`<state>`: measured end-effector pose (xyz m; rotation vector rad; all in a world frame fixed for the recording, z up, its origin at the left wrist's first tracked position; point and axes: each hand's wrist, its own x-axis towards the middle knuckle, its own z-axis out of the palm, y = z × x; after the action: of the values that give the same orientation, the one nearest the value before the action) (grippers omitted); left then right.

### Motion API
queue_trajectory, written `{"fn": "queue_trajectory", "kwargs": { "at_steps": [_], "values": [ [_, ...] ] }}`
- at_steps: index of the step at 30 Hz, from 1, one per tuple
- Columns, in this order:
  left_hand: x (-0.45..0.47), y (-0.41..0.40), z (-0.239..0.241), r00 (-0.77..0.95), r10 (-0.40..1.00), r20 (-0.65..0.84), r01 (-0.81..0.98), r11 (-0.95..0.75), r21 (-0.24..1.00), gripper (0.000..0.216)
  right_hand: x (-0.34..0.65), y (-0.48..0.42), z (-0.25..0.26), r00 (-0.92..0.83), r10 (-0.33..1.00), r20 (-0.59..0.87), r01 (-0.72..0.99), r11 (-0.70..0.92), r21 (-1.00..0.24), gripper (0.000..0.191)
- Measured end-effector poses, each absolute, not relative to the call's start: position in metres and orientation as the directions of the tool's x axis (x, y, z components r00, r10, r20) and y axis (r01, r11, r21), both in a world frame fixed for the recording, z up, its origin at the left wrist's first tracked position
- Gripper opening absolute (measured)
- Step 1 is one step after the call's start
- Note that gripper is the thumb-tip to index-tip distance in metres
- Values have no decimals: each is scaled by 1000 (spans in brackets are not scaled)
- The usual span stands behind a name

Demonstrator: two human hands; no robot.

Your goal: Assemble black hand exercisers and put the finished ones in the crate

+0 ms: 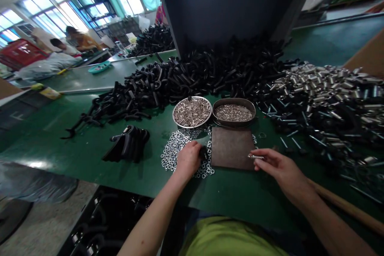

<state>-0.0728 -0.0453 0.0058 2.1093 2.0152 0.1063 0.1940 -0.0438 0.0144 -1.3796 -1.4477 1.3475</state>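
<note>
My left hand (188, 160) is over a spread of loose metal nuts (171, 150), its fingers closed around a small black part (203, 152) whose shape is mostly hidden. Between thumb and fingertips, my right hand (274, 164) pinches a short, slim, shiny metal piece with a ridged surface (256, 157), held level at the right edge of a flat brown metal plate (232, 148). Behind the plate stand a round dish of small metal pins (192, 113) and an oval tin of tiny metal pieces (234, 113).
Black curved handles (168, 80) are heaped across the back, before a tilted dark bin (234, 12). Metal sleeves (321, 82) and long bolts (296, 143) lie right. Several black parts (130, 144) stand left. A wooden stick (345, 204) lies by my right forearm. Other people sit farther back.
</note>
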Motion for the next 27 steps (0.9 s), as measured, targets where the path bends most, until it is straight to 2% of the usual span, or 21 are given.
{"fn": "queue_trajectory", "kwargs": {
  "at_steps": [4, 6, 8, 10, 12, 13, 15, 17, 19, 22, 27],
  "values": [
    [-76, -42, 9, 144, 984, -109, 968, -117, 222, 29, 179, -52, 20, -213, 961, -174, 185, -135, -973, 30],
    [-78, -41, 12, 141, 989, -36, 938, -122, 324, 38, 174, -53, 22, -226, 958, -179, 148, -148, -978, 29],
    [-76, -42, 16, 57, 997, 44, 849, -72, 524, 41, 172, -54, 22, -237, 953, -187, 94, -170, -981, 30],
    [-70, -46, 20, -60, 998, -16, 618, 50, 785, 32, 170, -56, 23, -258, 946, -196, 40, -192, -981, 29],
    [-58, -53, 24, -87, 974, -208, 213, 223, 951, 20, 168, -58, 25, -290, 937, -195, 1, -203, -979, 26],
    [-50, -57, 26, -58, 951, -304, -7, 304, 953, 18, 167, -59, 27, -307, 933, -187, -20, -203, -979, 24],
    [-34, -65, 27, 31, 907, -421, -339, 406, 849, 20, 164, -62, 32, -345, 927, -150, -62, -181, -981, 20],
    [-19, -73, 27, 82, 883, -462, -491, 439, 752, 25, 160, -65, 35, -371, 924, -92, -88, -133, -987, 15],
    [-10, -78, 26, 89, 877, -473, -527, 444, 724, 28, 157, -66, 37, -385, 922, -46, -84, -84, -993, 11],
    [-5, -82, 23, 75, 879, -472, -500, 442, 745, 30, 156, -66, 35, -373, 927, -39, -54, -64, -997, 11],
    [-11, -84, 22, 86, 898, -431, -354, 432, 830, 25, 157, -62, 27, -335, 923, -187, -92, -230, -969, 19]
  ]
}}
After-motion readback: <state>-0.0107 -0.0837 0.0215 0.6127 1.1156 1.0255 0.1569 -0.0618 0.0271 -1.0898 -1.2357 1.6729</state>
